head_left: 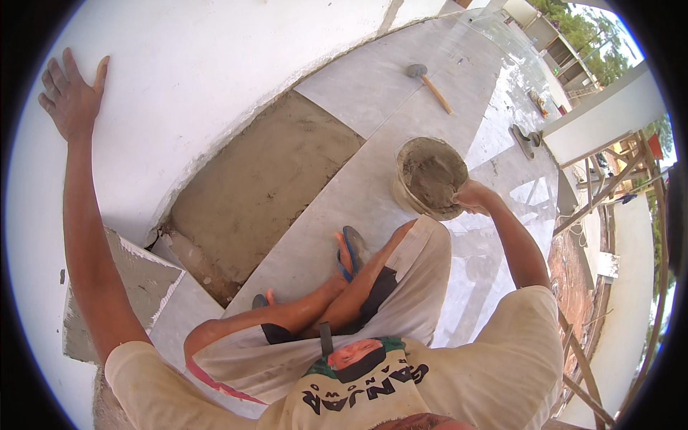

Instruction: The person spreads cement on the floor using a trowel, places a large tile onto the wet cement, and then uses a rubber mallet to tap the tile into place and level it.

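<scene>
My left hand (75,93) is open, its fingers spread against the white wall (186,57). My right hand (471,197) is at the right rim of a bucket (406,190) of grey mortar (430,175), fingers closed on something I cannot make out. Left of the bucket, a rectangular bed of spread mortar (244,179) lies between the wall and grey floor tiles (344,100). A tile piece with mortar on its face (118,301) is beside my left arm. I sit cross-legged on the tiles.
A rubber mallet (437,93) lies on the tiles beyond the bucket. Sandals (522,140) are near a white column (595,115) at right. Wooden poles (602,201) and a cable run along the rough right edge. Buildings and trees show in the distance.
</scene>
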Motion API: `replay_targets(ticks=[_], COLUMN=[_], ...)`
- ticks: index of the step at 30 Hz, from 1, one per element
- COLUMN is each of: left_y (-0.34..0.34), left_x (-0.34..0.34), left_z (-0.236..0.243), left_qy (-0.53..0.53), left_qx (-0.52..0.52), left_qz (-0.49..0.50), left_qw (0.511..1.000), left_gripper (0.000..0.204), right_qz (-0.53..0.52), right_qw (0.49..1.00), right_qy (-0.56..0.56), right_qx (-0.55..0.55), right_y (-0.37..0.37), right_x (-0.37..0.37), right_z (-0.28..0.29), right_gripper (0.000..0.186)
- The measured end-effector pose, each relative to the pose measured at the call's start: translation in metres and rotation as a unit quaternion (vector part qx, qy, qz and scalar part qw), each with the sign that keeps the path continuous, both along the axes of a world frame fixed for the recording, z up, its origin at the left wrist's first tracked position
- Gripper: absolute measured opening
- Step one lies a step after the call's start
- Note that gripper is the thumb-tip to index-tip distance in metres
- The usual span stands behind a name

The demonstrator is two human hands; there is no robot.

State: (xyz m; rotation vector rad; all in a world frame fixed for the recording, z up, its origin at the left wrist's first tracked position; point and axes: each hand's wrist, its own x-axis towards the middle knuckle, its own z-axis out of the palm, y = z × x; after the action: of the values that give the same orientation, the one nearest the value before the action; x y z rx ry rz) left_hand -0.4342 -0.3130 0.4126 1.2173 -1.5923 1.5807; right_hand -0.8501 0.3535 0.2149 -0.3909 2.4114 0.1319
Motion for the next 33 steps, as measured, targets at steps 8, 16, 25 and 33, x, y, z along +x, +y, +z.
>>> replay_targets(ticks=[8, 16, 25, 33], left_y=[-0.004, -0.016, -0.013, -0.019], left_x=[-0.005, -0.005, -0.011, -0.009], left_z=[-0.012, -0.013, -0.019, -0.015], left_qy=[0.037, 0.072, 0.075, 0.078], left_qx=[-0.034, -0.044, -0.037, -0.036], left_qz=[-0.19, -0.339, -0.345, -0.328], left_qw=[0.98, 0.937, 0.935, 0.941], left_gripper=[0.083, 0.088, 0.088, 0.088], right_qz=[-0.209, -0.186, -0.103, 0.036], right_qw=[0.929, 0.884, 0.846, 0.936], right_qy=[-0.128, -0.101, -0.126, 0.206], right_qx=[-0.277, -0.417, -0.508, -0.283], right_y=[0.054, -0.001, -0.159, -0.3], right_x=[0.018, 0.051, 0.027, 0.01], right_z=[0.008, 0.043, -0.008, -0.156], right_gripper=[0.024, 0.022, 0.022, 0.044])
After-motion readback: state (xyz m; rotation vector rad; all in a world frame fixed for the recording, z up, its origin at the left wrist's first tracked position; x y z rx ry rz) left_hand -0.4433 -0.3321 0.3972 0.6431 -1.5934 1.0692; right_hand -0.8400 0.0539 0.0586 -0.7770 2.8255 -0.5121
